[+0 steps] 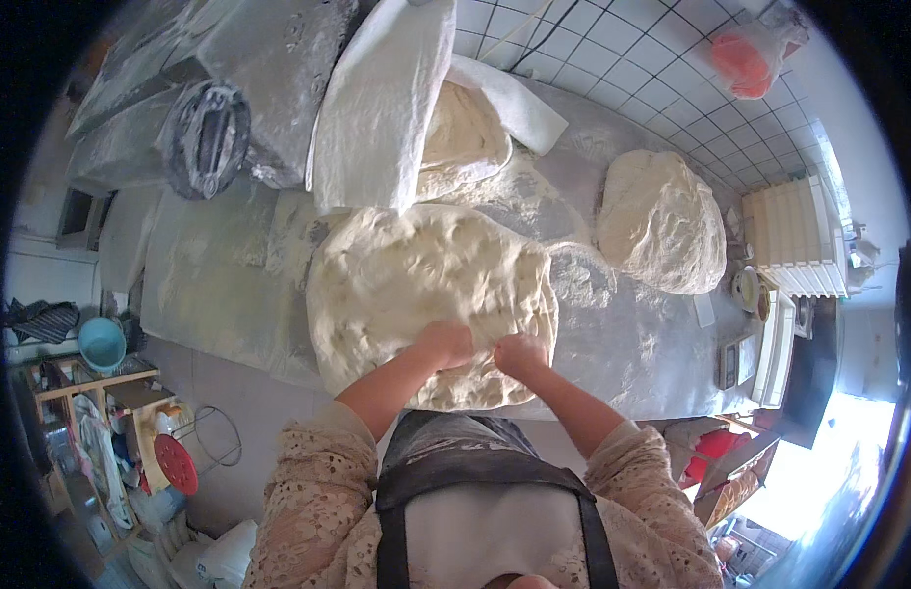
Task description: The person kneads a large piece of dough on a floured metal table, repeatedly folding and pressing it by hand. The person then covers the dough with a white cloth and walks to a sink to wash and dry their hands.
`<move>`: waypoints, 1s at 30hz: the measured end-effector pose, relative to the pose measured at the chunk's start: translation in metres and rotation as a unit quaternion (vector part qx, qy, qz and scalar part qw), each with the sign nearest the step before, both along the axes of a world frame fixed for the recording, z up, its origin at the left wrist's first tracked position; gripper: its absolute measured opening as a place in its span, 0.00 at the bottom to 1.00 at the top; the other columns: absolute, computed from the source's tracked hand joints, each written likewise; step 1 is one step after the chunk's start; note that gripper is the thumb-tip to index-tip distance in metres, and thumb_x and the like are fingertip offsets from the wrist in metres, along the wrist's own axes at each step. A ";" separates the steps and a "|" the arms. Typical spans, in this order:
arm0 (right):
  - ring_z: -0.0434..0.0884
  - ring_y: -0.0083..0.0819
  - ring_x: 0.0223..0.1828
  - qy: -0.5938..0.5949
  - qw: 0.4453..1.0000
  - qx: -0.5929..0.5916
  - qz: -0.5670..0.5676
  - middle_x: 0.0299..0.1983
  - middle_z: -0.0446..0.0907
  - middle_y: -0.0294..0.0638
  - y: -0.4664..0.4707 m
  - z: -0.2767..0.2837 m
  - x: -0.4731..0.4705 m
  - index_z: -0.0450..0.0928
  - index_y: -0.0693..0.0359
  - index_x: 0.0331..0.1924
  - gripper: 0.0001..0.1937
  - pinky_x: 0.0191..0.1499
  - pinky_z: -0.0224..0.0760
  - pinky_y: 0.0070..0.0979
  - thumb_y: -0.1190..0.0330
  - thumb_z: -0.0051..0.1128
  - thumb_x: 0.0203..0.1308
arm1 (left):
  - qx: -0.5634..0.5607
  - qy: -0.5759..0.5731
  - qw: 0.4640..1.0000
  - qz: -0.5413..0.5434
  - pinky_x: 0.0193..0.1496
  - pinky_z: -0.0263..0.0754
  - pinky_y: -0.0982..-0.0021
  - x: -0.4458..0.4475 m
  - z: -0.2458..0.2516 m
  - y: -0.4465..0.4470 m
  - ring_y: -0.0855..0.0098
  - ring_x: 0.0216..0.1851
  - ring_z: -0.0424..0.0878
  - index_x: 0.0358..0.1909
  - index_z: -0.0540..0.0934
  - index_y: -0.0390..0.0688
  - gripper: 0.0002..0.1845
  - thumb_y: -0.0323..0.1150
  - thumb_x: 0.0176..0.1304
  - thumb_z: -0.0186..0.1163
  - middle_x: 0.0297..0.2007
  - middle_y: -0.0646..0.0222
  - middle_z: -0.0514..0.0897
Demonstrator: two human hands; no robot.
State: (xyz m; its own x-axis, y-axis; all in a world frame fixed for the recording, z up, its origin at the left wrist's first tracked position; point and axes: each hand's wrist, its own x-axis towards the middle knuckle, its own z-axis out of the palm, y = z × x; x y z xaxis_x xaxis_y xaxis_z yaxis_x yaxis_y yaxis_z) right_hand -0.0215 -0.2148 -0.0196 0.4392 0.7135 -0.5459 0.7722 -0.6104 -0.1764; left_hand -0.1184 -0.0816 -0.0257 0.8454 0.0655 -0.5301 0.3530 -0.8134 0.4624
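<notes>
A large, flattened slab of dough [418,280] with a dimpled surface lies on the floury worktop [610,368] before me. My left hand [448,344] is a fist pressed on the dough right of its middle, towards my side. My right hand [520,353], also balled, rests on the dough close to its right edge. A gap separates the two fists. Whether the fingers pinch any dough cannot be told. Beyond the slab, a second dough mass [466,136] sits partly under white cloths [382,103]. A third, rounded dough mass [661,221] lies at the back right.
A flour-dusted machine [279,81] stands at the back left. Stacked cream trays [790,235], a bowl [745,287], a white scraper [703,310] and a scale [735,362] are at the right. A red stool [175,464] and a shelf [95,386] are at the lower left.
</notes>
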 end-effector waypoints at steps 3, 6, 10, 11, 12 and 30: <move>0.80 0.40 0.36 -0.008 0.995 -0.072 0.076 0.33 0.80 0.46 0.000 -0.005 0.000 0.79 0.60 0.34 0.14 0.35 0.74 0.39 0.63 0.44 0.50 | 0.013 0.023 0.999 -0.026 0.35 0.73 0.61 0.021 0.001 -0.009 0.59 0.32 0.80 0.25 0.81 0.43 0.13 0.38 0.45 0.51 0.28 0.57 0.81; 0.81 0.38 0.33 0.025 0.993 -0.095 0.063 0.30 0.80 0.46 0.014 -0.008 0.014 0.80 0.58 0.31 0.12 0.33 0.74 0.35 0.64 0.45 0.48 | 0.040 0.062 0.997 0.000 0.35 0.73 0.61 0.041 -0.007 -0.022 0.60 0.33 0.80 0.26 0.82 0.44 0.13 0.39 0.46 0.51 0.30 0.58 0.81; 0.80 0.35 0.27 0.130 0.975 -0.155 0.092 0.24 0.80 0.44 0.037 -0.005 0.043 0.80 0.60 0.24 0.07 0.29 0.72 0.31 0.72 0.50 0.39 | 0.078 0.110 0.991 -0.023 0.37 0.73 0.62 0.057 -0.023 -0.032 0.62 0.35 0.80 0.27 0.82 0.47 0.12 0.39 0.48 0.50 0.32 0.63 0.82; 0.79 0.34 0.25 0.172 0.959 -0.197 0.105 0.23 0.79 0.43 0.042 -0.005 0.051 0.79 0.61 0.21 0.06 0.28 0.71 0.30 0.74 0.50 0.36 | 0.080 0.098 0.992 -0.027 0.37 0.73 0.62 0.056 -0.026 -0.032 0.62 0.35 0.80 0.27 0.82 0.48 0.12 0.39 0.49 0.50 0.32 0.64 0.82; 0.79 0.34 0.24 0.202 0.948 -0.218 0.116 0.21 0.79 0.43 0.045 -0.005 0.057 0.79 0.63 0.18 0.05 0.27 0.71 0.29 0.77 0.51 0.33 | 0.067 0.073 0.995 -0.031 0.37 0.73 0.62 0.054 -0.027 -0.030 0.62 0.35 0.80 0.27 0.82 0.48 0.12 0.39 0.49 0.49 0.32 0.64 0.82; 0.81 0.37 0.30 -0.009 1.000 0.005 0.008 0.27 0.80 0.42 0.032 -0.022 0.084 0.81 0.56 0.26 0.10 0.32 0.73 0.32 0.65 0.45 0.48 | 0.001 0.211 0.973 -0.097 0.37 0.72 0.60 0.124 -0.010 0.014 0.59 0.35 0.79 0.28 0.80 0.45 0.11 0.34 0.41 0.53 0.33 0.62 0.81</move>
